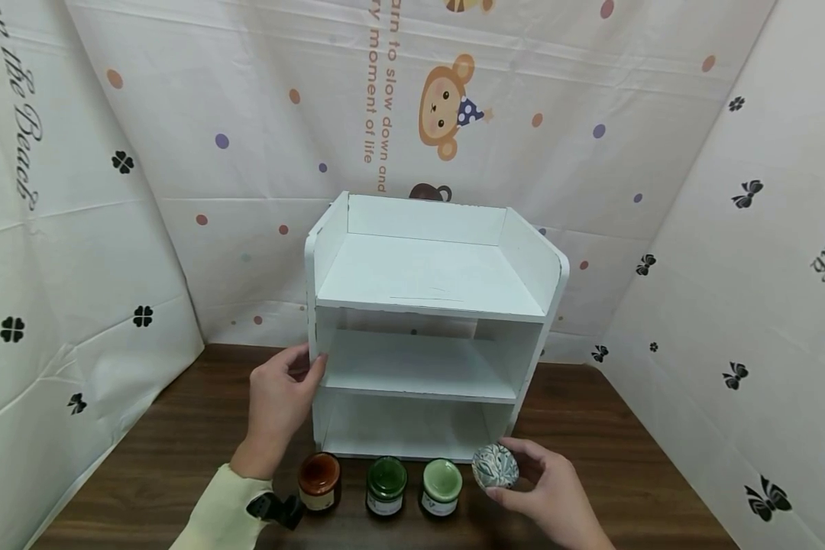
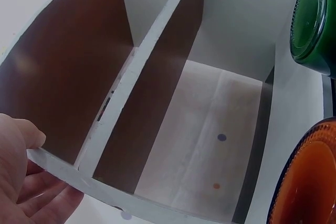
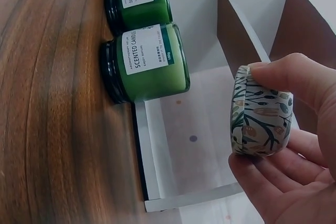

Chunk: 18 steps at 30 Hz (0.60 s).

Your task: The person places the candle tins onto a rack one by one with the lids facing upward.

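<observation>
A: Here we go, the tin (image 1: 495,466) is in the right hand (image 1: 550,489), thumb and fingers pinching it from either side!

B: Down on the desk (image 1: 646,481)?

A: No, it's held up, just in front of the shelf (image 1: 426,271), by the lower right corner.

B: And the left hand (image 1: 282,401)?

A: Pinching the shelf's left wall, thumb to the inside, fingers round the outside.

B: Then 3 jars in a row on the desk, left to right: amber jar (image 1: 319,481), dark green jar (image 1: 386,485), pale green jar (image 1: 441,487).

A: Small gaps between them, right along the shelf's front. The 2 green jars stand upside down, black lids to the wood!

B: Their labels say "scented candle". The tin's just right of the pale green jar, not touching, dark sprigs all over its side.

A: And behind it all, a dotted sheet (image 1: 261,92) with a cartoon monkey (image 1: 447,107).
</observation>
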Tool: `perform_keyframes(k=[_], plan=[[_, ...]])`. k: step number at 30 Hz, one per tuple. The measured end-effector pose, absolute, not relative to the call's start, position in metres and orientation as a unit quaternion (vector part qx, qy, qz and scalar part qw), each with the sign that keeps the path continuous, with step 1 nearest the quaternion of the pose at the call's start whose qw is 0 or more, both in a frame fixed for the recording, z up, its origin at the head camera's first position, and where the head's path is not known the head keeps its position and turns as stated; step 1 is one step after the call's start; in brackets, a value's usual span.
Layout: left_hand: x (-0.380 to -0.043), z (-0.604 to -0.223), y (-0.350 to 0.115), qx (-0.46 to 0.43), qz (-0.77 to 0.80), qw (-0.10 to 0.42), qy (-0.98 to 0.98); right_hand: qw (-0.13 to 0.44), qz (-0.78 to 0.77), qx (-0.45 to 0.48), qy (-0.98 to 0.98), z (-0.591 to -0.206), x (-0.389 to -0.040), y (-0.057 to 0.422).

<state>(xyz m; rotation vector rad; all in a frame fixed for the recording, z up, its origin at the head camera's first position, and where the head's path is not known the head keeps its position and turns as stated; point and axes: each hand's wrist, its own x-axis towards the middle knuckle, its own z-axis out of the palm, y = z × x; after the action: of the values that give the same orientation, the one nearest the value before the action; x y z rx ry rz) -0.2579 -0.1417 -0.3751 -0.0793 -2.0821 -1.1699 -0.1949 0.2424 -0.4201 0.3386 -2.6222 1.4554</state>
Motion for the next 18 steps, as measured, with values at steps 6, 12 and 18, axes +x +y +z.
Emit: perform_keyframes(k=[6, 12, 18], plan=[[-0.2572, -0.374, -0.1414, -0.027, -0.455, 0.363, -0.813, 0.065, 0.486, 0.122, -0.863, -0.4205, -0.1945, 0.2394], [-0.2571, -0.3735, -0.1417, -0.023, -0.454, 0.355, -0.817, 0.073, 0.494, 0.134, -0.856, -0.4219, -0.1942, 0.2373], [-0.2572, -0.3743, -0.142, -0.027, -0.453, 0.359, -0.816, 0.083, 0.512, 0.142, -0.843, -0.422, -0.1962, 0.2341]])
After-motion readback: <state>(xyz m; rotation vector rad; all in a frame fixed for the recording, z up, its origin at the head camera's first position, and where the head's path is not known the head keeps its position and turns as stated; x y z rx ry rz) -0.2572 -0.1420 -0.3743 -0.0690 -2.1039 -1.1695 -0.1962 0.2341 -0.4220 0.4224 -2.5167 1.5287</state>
